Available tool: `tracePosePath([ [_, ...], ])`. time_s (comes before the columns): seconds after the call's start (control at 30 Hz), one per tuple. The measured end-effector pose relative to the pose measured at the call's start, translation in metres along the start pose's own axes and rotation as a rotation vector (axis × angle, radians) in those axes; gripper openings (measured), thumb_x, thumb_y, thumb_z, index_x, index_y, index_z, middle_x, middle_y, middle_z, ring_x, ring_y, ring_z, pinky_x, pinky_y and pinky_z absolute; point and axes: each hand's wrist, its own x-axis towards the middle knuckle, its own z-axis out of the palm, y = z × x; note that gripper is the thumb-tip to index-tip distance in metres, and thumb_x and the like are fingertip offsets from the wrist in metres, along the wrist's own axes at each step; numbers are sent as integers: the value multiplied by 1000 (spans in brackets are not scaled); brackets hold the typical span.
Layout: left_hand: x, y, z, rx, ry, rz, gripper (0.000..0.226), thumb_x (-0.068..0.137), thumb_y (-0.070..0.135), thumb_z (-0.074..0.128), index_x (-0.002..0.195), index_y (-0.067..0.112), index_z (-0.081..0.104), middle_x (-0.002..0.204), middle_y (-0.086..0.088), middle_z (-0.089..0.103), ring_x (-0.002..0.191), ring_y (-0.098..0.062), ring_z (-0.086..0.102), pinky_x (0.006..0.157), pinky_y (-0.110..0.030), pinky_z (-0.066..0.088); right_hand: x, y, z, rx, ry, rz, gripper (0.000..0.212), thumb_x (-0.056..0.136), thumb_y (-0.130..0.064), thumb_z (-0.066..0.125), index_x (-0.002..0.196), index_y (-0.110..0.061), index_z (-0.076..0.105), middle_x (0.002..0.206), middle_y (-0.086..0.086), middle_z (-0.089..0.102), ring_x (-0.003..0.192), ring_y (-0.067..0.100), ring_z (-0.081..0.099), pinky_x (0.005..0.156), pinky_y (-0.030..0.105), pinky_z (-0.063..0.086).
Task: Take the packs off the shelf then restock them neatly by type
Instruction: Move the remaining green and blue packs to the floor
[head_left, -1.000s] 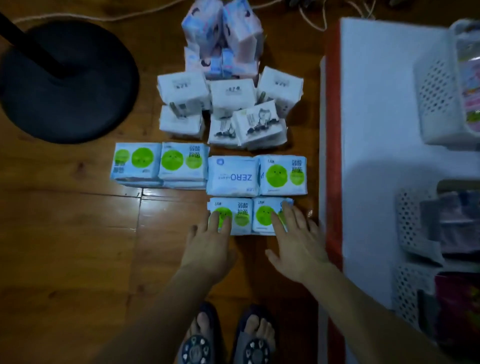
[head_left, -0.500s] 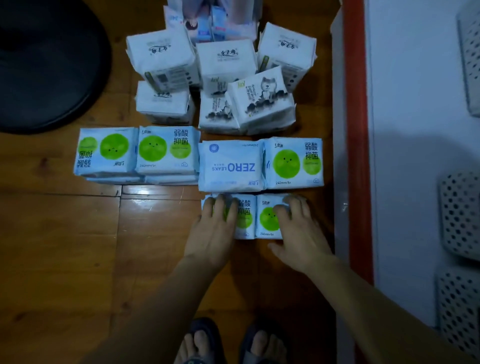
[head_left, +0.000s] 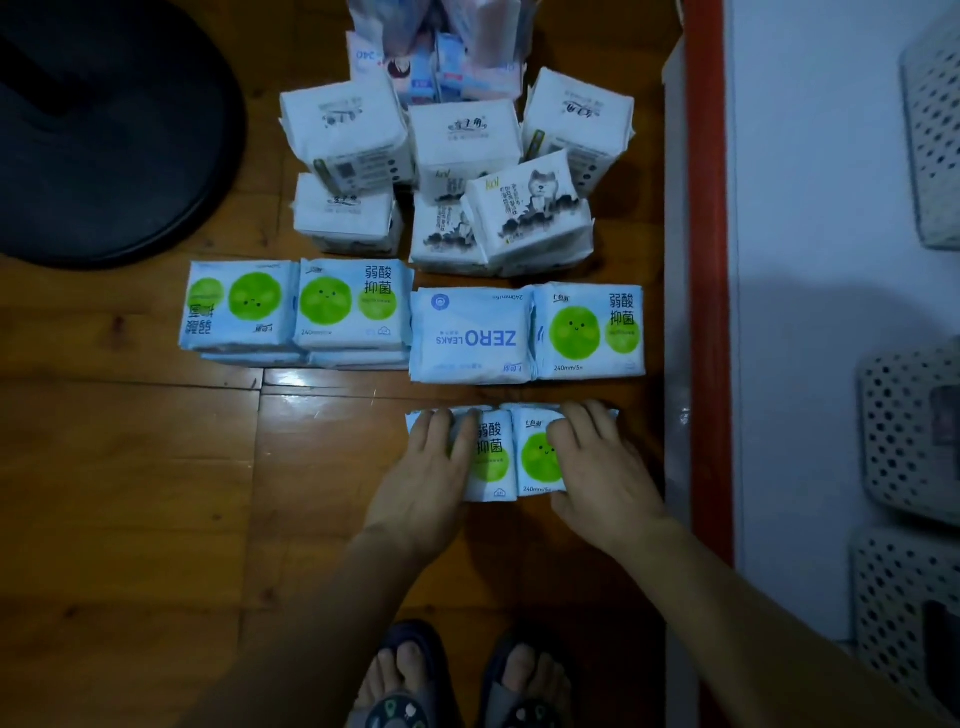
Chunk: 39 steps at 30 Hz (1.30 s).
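Down on the wooden floor, two small pale-blue packs with green smiley circles lie side by side and touching, the left small pack and the right small pack, nearest the person's feet. The left hand lies over the left one with its fingers curled across the top and far edge, gripping it; the right hand does the same on the right one, fingers bent over the far edge and thumb at the near corner. Just beyond, apart from them by a strip of floor, runs a row of larger packs of the same kind: a green-circle pack at the right, touching a ZERO LEAKS pack turned upside down, then two further green-circle packs at the left, each lying on top of another. Behind that row stand white packs, some upright, one with a dog drawing tilted against its neighbours. Farthest back is a heap of pink-and-blue packs, partly cut off by the frame. A round black base sits at the far left. A white shelf with a red edge runs along the right, with white perforated baskets on it. Two slippered feet show at the bottom
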Motion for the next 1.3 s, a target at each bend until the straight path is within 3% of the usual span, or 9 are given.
tracePosePath([
  [0.17, -50, 26, -68, 7, 36, 1, 97, 86, 34, 67, 154, 21, -1, 158, -8, 15, 147, -29, 11, 105, -42, 47, -49, -16, -64, 26, 61, -51, 56, 74, -17, 73, 122, -11, 45, 146, 11, 35, 146, 34, 23, 96, 50, 51],
  [0.27, -81, 46, -128, 20, 85, 16, 96, 81, 29, 69, 156, 16, 11, 154, -6, 25, 145, -27, 14, 106, -42, 46, -80, -29, -125, 16, 107, -52, 60, 66, -17, 72, 121, -11, 48, 135, 13, 43, 134, 36, 39, 85, 50, 55],
  [0.33, -100, 61, -173, 23, 128, 26, 98, 76, 28, 73, 155, 14, 16, 150, -7, 31, 143, -28, 18, 102, -45, 49, -100, -36, -171, 11, 132, -60, 70, 66, -20, 71, 130, -12, 43, 132, 11, 45, 129, 35, 43, 79, 49, 56],
  [0.5, -140, 101, -287, 37, 216, 35, 97, 79, 26, 69, 155, 16, 12, 149, -8, 22, 146, -29, 10, 100, -39, 49, -146, -52, -291, -48, 209, -65, 101, 64, -27, 79, 149, -10, 28, 137, 10, 43, 131, 32, 41, 82, 44, 57],
  [0.63, -165, 128, -375, 99, 293, 54, 103, 75, 30, 74, 153, 22, 7, 147, -7, 23, 140, -31, 22, 86, -42, 56, -181, -64, -385, -83, 283, -77, 96, 62, -29, 82, 144, -11, 37, 135, 9, 44, 129, 31, 43, 80, 42, 56],
  [0.8, -202, 164, -485, 200, 376, 65, 103, 79, 31, 68, 155, 16, 1, 153, -6, 18, 143, -30, 12, 101, -44, 47, -228, -78, -494, -123, 378, -70, 90, 68, -31, 78, 145, -16, 35, 144, 5, 35, 134, 29, 35, 86, 42, 52],
  [0.93, -233, 190, -561, 242, 468, 71, 105, 78, 36, 71, 156, 14, 5, 150, -5, 22, 143, -31, 14, 92, -41, 53, -261, -88, -571, -139, 471, -100, 85, 67, -32, 75, 140, -16, 37, 137, 2, 40, 129, 28, 39, 83, 42, 52],
  [1.17, -286, 235, -672, 266, 611, 97, 110, 76, 52, 75, 156, 14, 9, 148, -3, 24, 140, -27, 15, 100, -39, 50, -317, -104, -679, -156, 606, -142, 85, 69, -32, 75, 142, -13, 35, 137, 4, 38, 136, 28, 32, 88, 45, 54],
  [1.3, -312, 261, -726, 300, 684, 129, 101, 77, 46, 76, 152, 16, 15, 147, -4, 27, 140, -27, 16, 98, -40, 51, -352, -109, -736, -182, 685, -151, 87, 73, -36, 72, 146, -15, 29, 139, 4, 36, 136, 27, 30, 92, 43, 52],
])
